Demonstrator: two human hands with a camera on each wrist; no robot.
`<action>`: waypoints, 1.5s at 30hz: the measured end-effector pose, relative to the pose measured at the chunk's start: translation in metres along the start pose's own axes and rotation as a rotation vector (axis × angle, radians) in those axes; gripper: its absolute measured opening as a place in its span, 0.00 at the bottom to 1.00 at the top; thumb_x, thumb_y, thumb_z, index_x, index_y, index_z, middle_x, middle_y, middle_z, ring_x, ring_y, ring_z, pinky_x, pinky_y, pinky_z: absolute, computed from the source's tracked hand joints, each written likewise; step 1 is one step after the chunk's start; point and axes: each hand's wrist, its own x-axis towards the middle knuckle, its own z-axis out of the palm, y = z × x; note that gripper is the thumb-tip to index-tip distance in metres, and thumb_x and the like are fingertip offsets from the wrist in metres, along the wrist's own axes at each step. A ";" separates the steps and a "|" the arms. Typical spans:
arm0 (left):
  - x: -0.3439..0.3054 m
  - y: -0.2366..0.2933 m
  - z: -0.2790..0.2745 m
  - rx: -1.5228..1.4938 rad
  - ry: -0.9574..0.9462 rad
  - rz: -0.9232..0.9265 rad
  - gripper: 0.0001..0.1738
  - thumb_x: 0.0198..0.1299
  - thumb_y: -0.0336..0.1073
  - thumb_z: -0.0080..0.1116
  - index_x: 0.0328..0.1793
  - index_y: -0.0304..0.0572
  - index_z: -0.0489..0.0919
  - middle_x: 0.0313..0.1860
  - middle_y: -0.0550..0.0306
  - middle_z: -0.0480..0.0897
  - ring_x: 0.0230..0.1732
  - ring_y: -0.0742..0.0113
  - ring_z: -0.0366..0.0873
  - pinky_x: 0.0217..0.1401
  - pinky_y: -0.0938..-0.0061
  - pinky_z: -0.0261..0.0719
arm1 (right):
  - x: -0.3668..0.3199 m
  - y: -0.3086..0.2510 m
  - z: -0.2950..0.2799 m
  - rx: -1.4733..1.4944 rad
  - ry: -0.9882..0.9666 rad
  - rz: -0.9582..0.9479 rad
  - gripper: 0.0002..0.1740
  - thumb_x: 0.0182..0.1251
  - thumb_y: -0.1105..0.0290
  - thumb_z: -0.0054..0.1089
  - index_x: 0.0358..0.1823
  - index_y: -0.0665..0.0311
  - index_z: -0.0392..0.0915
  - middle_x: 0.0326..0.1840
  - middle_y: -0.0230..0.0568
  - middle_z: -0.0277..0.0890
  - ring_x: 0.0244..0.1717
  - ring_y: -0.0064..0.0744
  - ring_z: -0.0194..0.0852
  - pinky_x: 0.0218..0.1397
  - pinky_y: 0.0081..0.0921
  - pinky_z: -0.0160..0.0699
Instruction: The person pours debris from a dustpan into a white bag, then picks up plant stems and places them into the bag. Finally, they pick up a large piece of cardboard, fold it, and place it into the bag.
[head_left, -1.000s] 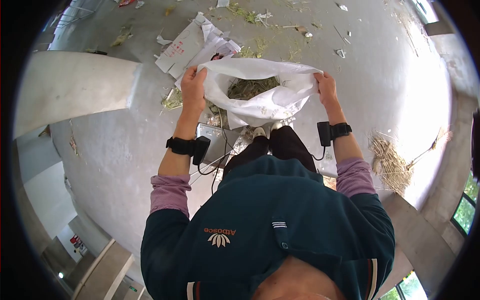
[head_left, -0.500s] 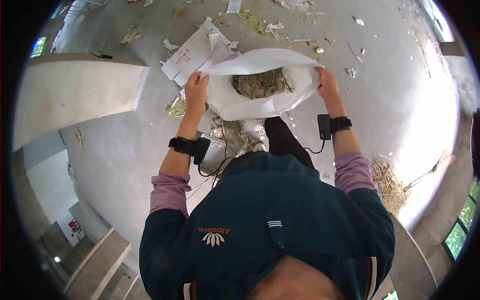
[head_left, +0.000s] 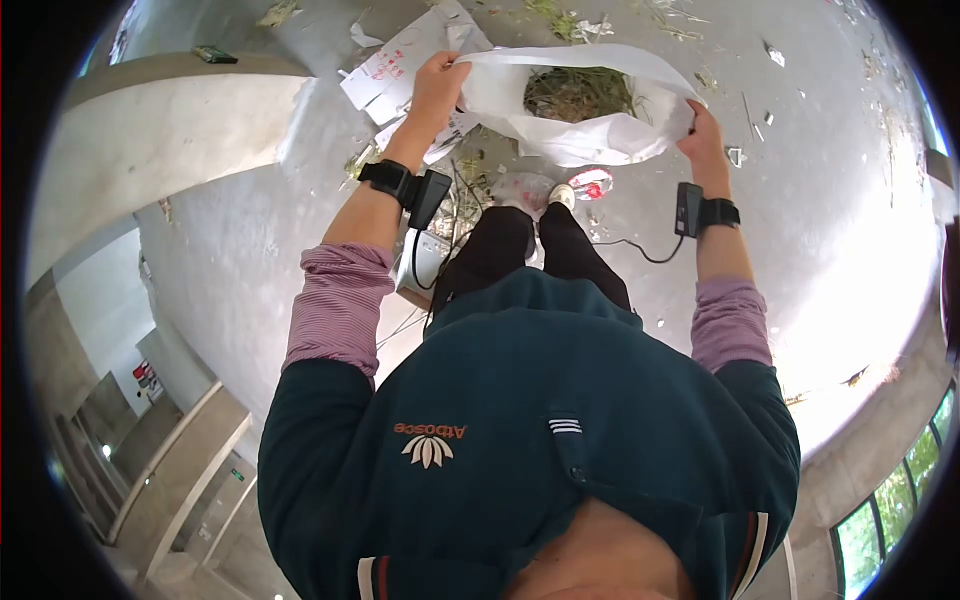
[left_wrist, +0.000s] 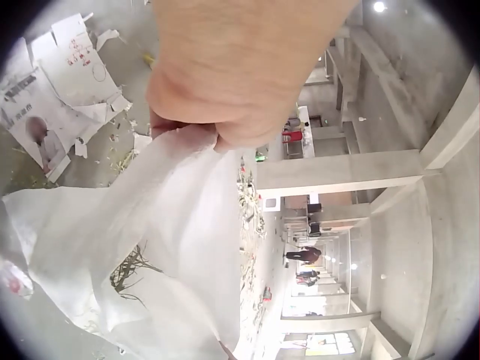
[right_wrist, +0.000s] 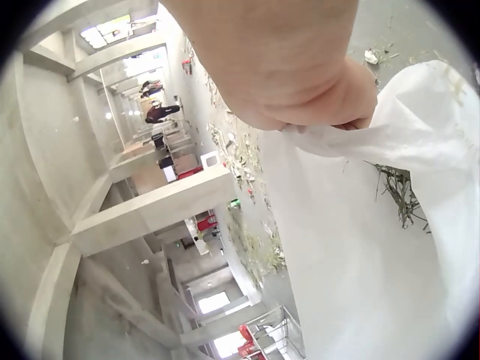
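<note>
A white woven sack [head_left: 595, 142] is stretched wide between the two hands, its mouth facing up. Dry and green grass [head_left: 572, 92] lies inside it. At the sack's left rim, the left hand [head_left: 437, 90] grips a fold of the fabric. The right hand [head_left: 704, 140] holds the opposite rim with curled fingers. The left wrist view shows the left hand [left_wrist: 217, 82] bunching the rim, with grass stems [left_wrist: 131, 274] below in the opening. In the right wrist view, the rim comes out from under the right hand [right_wrist: 307, 86], whose fingertips are mostly hidden.
Torn white cardboard [head_left: 390, 72] lies on the floor beyond the left hand. A concrete ledge [head_left: 190, 145] runs along the left. By the feet are a red-and-white plastic wrapper [head_left: 592, 183] and a grey metal box [head_left: 428, 258]. Scraps of grass litter the floor. People stand far off in the wrist views.
Both hands have moved forward and a little right, carrying the sack away from the body and holding its mouth wide. The feet have shifted, and the straw pile at right has left the view.
</note>
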 end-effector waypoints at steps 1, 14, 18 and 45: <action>0.008 0.000 -0.001 0.065 0.013 -0.009 0.17 0.52 0.36 0.58 0.46 0.34 0.77 0.27 0.60 0.77 0.21 0.76 0.69 0.21 0.79 0.64 | 0.022 0.004 -0.003 0.013 -0.031 0.024 0.16 0.64 0.67 0.49 0.50 0.66 0.72 0.50 0.43 0.76 0.50 0.42 0.76 0.57 0.40 0.73; 0.091 0.060 0.011 -0.267 -0.225 0.028 0.10 0.56 0.30 0.57 0.44 0.34 0.77 0.34 0.59 0.79 0.34 0.75 0.75 0.37 0.81 0.72 | 0.064 -0.043 0.049 -0.168 -0.053 -0.329 0.16 0.59 0.71 0.49 0.49 0.63 0.74 0.44 0.38 0.78 0.45 0.34 0.76 0.50 0.34 0.72; 0.106 0.058 -0.003 -0.163 -0.226 0.082 0.11 0.56 0.33 0.57 0.42 0.35 0.78 0.30 0.62 0.78 0.28 0.78 0.72 0.28 0.82 0.68 | 0.020 -0.064 0.076 -0.041 0.100 -0.280 0.16 0.68 0.65 0.41 0.51 0.62 0.73 0.53 0.40 0.75 0.55 0.42 0.72 0.62 0.42 0.67; 0.054 0.065 0.114 -0.113 -0.983 -0.554 0.20 0.64 0.47 0.48 0.52 0.38 0.74 0.43 0.54 0.80 0.43 0.68 0.76 0.47 0.73 0.72 | 0.047 -0.039 0.177 0.390 0.442 -0.449 0.05 0.57 0.71 0.55 0.33 0.61 0.70 0.29 0.34 0.70 0.26 0.32 0.71 0.23 0.34 0.69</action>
